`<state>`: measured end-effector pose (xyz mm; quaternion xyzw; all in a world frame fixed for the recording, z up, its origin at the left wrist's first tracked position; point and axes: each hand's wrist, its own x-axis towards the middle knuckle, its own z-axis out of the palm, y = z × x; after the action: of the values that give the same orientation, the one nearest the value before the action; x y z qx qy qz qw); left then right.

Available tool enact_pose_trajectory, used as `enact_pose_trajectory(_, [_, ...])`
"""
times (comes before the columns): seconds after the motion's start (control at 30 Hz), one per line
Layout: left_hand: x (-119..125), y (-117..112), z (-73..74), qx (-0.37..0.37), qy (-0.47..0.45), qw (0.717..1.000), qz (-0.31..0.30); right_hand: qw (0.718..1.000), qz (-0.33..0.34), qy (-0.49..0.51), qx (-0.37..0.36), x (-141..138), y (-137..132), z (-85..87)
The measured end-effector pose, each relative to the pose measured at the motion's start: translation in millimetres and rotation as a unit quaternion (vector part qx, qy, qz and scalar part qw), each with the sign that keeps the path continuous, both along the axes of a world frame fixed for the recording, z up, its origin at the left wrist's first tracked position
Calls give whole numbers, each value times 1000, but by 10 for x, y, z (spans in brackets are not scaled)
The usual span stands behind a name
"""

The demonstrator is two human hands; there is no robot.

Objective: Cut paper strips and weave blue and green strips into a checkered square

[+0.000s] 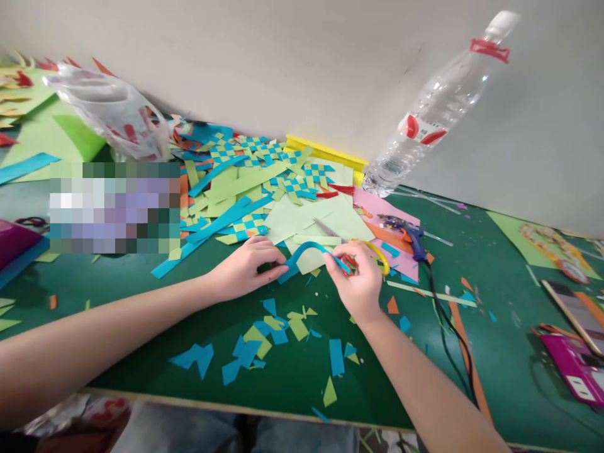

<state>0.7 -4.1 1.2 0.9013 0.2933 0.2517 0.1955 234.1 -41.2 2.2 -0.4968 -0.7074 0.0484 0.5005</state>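
Observation:
A blue paper strip [309, 250] arches between my two hands over the green table [495, 352]. My left hand [245, 267] pinches its left end against the table. My right hand [356, 280] pinches the strip's right end and also has fingers through the yellow-handled scissors [372, 251], whose blades point up-left over a light green sheet [311, 217]. Several blue and green paper scraps [264, 343] lie just below my hands.
A pile of woven blue-green paper mats and strips [245, 170] lies behind my hands. A clear plastic bottle [434, 113] leans on the wall. A blue glue gun [410, 236] with a black cord lies right. A plastic bag [113, 113] sits far left.

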Motion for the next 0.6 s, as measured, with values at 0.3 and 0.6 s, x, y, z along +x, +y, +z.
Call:
enact_pose_trajectory(0.3, [15, -55, -29, -3, -19, 999, -30, 970, 143, -183, 74, -42, -39, 38])
enact_pose_trajectory(0.6, [23, -75, -29, -4, -30, 998, -46, 952, 199, -224, 56, -41, -50, 51])
